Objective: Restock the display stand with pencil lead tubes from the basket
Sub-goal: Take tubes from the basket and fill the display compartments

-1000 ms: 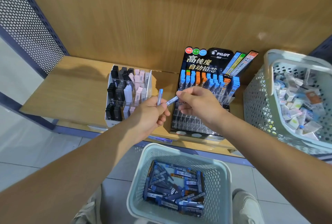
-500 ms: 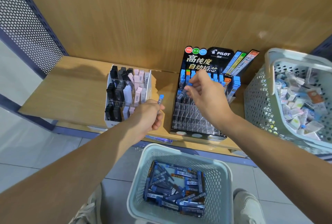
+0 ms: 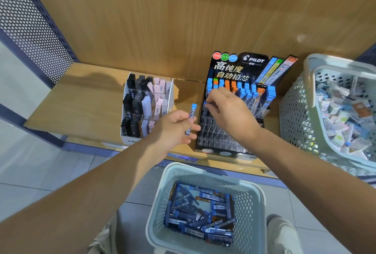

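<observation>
R: right hand (image 3: 230, 111) pinches blue-capped lead tube (image 3: 205, 103) at Pilot display stand (image 3: 219, 137) slot | L: left hand (image 3: 173, 127) pinches spare tube (image 3: 192, 117) | risk: tilted entry jams, topples neighbouring tubes

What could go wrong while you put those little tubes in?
The left hand holds its spare tube in its fingertips, so it might slip and miss the basket below. The right hand presses a tube into the stand beside packed rows and could knock neighbours loose.
</observation>
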